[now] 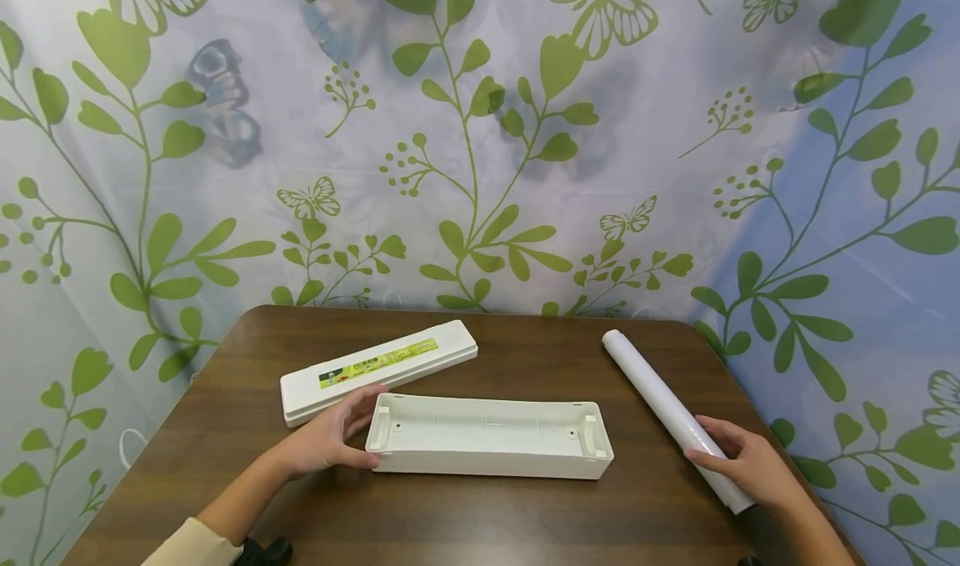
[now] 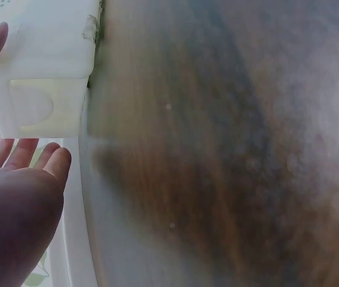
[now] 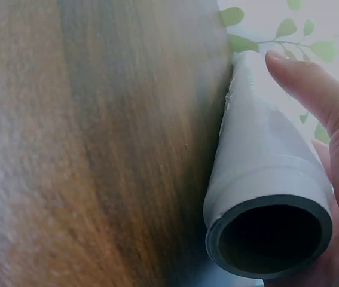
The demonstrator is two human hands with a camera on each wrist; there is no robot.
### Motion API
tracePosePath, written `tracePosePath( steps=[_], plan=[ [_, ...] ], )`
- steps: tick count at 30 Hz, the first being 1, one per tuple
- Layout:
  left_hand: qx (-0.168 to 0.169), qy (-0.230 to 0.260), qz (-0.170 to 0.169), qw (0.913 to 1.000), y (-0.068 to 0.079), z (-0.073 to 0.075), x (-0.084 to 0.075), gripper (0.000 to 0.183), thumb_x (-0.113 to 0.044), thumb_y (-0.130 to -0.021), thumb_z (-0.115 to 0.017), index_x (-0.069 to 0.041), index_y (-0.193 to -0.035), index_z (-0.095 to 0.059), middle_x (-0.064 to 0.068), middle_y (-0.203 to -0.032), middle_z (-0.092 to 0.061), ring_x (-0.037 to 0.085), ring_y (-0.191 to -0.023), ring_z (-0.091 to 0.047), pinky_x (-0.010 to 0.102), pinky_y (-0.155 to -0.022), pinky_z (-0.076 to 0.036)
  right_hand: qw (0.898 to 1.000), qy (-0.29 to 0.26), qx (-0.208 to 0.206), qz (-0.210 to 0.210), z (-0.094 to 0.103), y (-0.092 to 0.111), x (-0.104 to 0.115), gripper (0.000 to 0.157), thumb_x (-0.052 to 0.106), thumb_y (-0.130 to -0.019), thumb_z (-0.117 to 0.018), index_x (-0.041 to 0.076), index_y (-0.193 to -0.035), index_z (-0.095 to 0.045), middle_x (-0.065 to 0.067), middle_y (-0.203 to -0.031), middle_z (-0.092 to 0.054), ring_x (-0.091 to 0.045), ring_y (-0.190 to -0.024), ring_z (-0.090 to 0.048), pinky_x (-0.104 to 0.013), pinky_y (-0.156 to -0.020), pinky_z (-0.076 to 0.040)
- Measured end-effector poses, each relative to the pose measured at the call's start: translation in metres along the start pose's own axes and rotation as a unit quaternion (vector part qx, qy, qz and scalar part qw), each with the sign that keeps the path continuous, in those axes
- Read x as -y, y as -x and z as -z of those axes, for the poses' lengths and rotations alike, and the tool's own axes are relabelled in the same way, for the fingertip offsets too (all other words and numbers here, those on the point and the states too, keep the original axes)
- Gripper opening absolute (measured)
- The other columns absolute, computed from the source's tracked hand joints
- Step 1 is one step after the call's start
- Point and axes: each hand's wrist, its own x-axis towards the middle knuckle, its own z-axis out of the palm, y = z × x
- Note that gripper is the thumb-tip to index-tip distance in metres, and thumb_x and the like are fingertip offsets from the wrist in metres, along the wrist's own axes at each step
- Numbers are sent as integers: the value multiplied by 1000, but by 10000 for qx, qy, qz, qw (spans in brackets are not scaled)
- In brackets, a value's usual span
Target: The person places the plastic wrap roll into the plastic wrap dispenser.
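An open white plastic box (image 1: 487, 463), long and narrow, stands hollow side up on the table in the head view. My left hand (image 1: 330, 434) holds its left end, thumb at the near corner and fingers at the far one. In the left wrist view the box's end wall (image 2: 43, 107) lies between that thumb and the fingers. On the right, a roll of plastic wrap (image 1: 660, 395) lies slanted on the tabletop. My right hand (image 1: 750, 458) grips its near part, thumb on one side, fingers on the other. The right wrist view shows the roll's hollow core (image 3: 269, 236).
Behind the box and my left hand lies a long white lid (image 1: 442, 345) with a yellow-green label, tilted up toward the right. All of it rests on a brown wooden table (image 1: 525, 516). A leaf-patterned curtain (image 1: 480, 149) hangs right behind the table's far edge.
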Motion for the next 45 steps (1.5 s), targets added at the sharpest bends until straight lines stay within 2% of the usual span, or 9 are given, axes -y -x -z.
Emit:
tracePosePath(
  steps=[9, 21, 30, 36, 45],
  plan=[
    [12, 96, 37, 9999, 0, 0, 0, 109, -3, -79, -86, 4, -159, -14, 29, -164, -22, 51, -152, -22, 10, -107, -41, 9999, 52, 35, -91, -1, -1, 1, 79, 39, -88, -81, -3, -147, -50, -29, -134, -63, 9, -92, -59, -23, -69, -54],
    [69, 112, -56, 9999, -1, 1, 1, 107, -2, -79, -86, 4, -158, -15, 29, -163, -23, 50, -152, -20, 10, -108, -40, 10000, 66, 3, -73, -3, -3, -1, 76, 34, -89, -81, -7, -145, -51, -31, -133, -64, 6, -91, -61, -24, -68, -56],
    [84, 186, -79, 9998, -1, 0, 0, 106, -2, -79, -86, 5, -158, -16, 30, -163, -23, 51, -151, -20, 11, -108, -40, 9996, 149, -208, -151, -5, -1, 3, 74, 35, -87, -82, -7, -142, -55, -30, -132, -65, 8, -89, -60, -22, -68, -55],
    [143, 309, -28, 9994, -1, 0, 0, 103, -2, -79, -86, 0, -158, -19, 29, -163, -24, 49, -152, -20, 12, -109, -40, 9988, 264, -215, -340, -6, 0, 5, 77, 41, -86, -82, -5, -142, -56, -29, -133, -65, 8, -89, -60, -22, -68, -54],
    [151, 300, -7, 9994, -1, 2, 0, 101, -2, -80, -86, -3, -158, -22, 28, -162, -26, 49, -152, -21, 14, -110, -41, 9986, 321, -336, -253, -5, 0, 7, 75, 40, -85, -83, -5, -140, -58, -30, -132, -64, 7, -90, -59, -21, -68, -54]
  ],
)
